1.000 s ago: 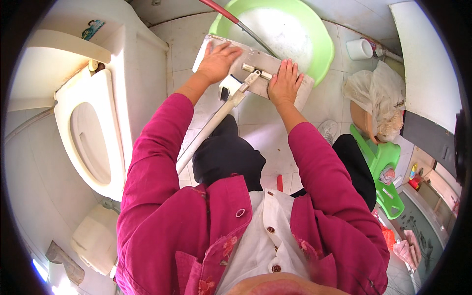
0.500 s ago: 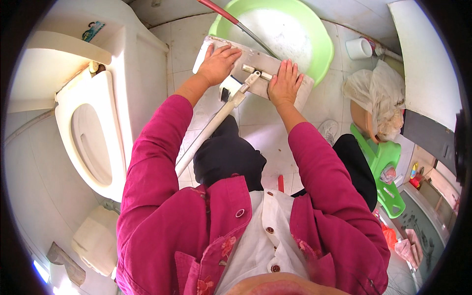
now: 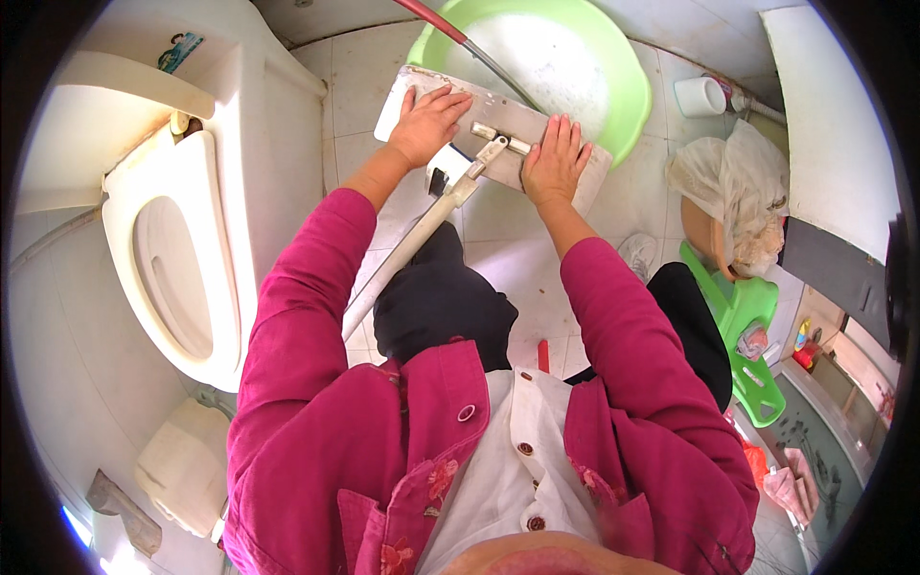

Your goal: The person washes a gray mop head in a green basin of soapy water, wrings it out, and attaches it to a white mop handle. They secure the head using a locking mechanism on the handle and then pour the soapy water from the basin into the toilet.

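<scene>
Both my hands lie on the pale flat mop head [image 3: 500,113], which overlaps the near rim of the green basin. My left hand [image 3: 427,125] rests near its left end, fingers stretched out over the plate. Toward the right end, my right hand [image 3: 554,163] presses flat with its fingers slightly apart. A white mop pole [image 3: 407,251] is hinged to the middle of the plate and slants down toward my left leg. Suds fill the green basin [image 3: 629,105], and a red-and-grey stick [image 3: 479,57] slants across it, its lower end hidden behind the plate.
A white toilet [image 3: 216,287] with its seat down stands at left. On the right are a white paper roll [image 3: 701,97], a tan bin [image 3: 704,230] with a plastic bag, and a green plastic stool [image 3: 752,374]. A red strip [image 3: 543,356] shows on the tiled floor.
The view has shifted very slightly. Both hands stay in place on the mop head.
</scene>
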Demonstrator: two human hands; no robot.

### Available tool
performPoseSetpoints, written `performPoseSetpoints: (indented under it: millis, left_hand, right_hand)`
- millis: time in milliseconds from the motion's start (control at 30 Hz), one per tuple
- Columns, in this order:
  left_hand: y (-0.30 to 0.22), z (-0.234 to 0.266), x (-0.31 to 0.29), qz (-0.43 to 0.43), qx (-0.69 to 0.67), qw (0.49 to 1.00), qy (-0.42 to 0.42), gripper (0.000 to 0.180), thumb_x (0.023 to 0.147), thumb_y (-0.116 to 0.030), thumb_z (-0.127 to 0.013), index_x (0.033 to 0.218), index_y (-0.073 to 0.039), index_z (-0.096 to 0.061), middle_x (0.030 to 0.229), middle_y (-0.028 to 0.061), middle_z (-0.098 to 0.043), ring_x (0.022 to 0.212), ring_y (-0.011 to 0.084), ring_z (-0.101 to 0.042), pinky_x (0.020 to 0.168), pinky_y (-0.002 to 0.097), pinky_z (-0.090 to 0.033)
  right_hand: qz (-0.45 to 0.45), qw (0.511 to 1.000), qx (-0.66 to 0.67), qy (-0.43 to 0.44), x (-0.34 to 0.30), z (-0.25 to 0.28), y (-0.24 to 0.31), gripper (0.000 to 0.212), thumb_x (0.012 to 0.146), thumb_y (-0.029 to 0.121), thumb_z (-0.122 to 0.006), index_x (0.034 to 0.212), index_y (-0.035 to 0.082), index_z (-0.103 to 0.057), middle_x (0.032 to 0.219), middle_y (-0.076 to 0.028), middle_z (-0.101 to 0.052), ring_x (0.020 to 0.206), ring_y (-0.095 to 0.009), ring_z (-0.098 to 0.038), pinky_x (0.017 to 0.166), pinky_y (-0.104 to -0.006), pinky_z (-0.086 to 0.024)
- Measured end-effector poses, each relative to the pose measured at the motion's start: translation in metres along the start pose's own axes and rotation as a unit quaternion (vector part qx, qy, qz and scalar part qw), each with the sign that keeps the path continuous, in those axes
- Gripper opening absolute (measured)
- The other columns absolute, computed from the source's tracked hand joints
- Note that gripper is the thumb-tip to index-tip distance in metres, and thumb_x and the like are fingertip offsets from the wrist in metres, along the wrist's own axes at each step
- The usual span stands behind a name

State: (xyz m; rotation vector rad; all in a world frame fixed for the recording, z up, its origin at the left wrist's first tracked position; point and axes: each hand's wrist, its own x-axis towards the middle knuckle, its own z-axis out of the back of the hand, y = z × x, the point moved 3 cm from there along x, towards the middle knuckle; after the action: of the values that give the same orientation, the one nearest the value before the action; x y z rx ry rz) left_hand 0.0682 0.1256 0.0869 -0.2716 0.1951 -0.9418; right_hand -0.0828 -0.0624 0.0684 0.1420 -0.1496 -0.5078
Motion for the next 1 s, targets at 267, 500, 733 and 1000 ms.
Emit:
performPoseSetpoints:
  millis: [267,500,733,1000]
  left_hand:
    - [-0.004,0.000,0.001,-0.019,-0.007,0.999,0.033,0.045,0.095,-0.023,-0.052,0.140,-0.024,-0.049,0.145,-0.0055,-0.046,0.141,0.0193,-0.032,0.115,0.0596,-0.016]
    - [0.007,0.009,0.008,0.048,0.030,0.998,-0.038,0.044,0.095,-0.021,-0.050,0.139,-0.024,-0.051,0.144,-0.0059,-0.047,0.140,0.0210,-0.034,0.113,0.0609,-0.019]
    - [0.002,0.007,0.004,0.007,0.060,0.997,-0.041,0.044,0.093,-0.019,-0.051,0.137,-0.025,-0.052,0.143,-0.0061,-0.048,0.140,0.0229,-0.035,0.114,0.0611,-0.018]
    - [-0.002,-0.001,0.003,-0.021,0.025,0.999,-0.015,0.044,0.094,-0.020,-0.051,0.138,-0.025,-0.051,0.140,-0.0071,-0.050,0.140,0.0232,-0.035,0.114,0.0614,-0.017]
  right_hand:
    - [0.004,1.000,-0.003,0.000,0.000,0.001,0.001,0.063,0.090,0.026,-0.050,0.147,0.007,-0.032,0.154,-0.011,-0.029,0.145,-0.032,-0.020,0.117,-0.0556,-0.010]
    - [0.006,1.000,0.001,-0.005,-0.001,0.000,0.000,0.064,0.090,0.026,-0.050,0.148,0.006,-0.031,0.155,-0.012,-0.029,0.145,-0.032,-0.020,0.117,-0.0562,-0.010]
    - [0.001,1.000,-0.001,0.000,-0.001,-0.001,-0.001,0.065,0.090,0.026,-0.050,0.149,0.007,-0.029,0.155,-0.012,-0.029,0.145,-0.032,-0.020,0.116,-0.0561,-0.010]
    - [0.002,1.000,-0.003,0.005,-0.001,0.000,-0.001,0.065,0.090,0.026,-0.051,0.148,0.007,-0.030,0.154,-0.012,-0.030,0.145,-0.032,-0.021,0.117,-0.0559,-0.010]
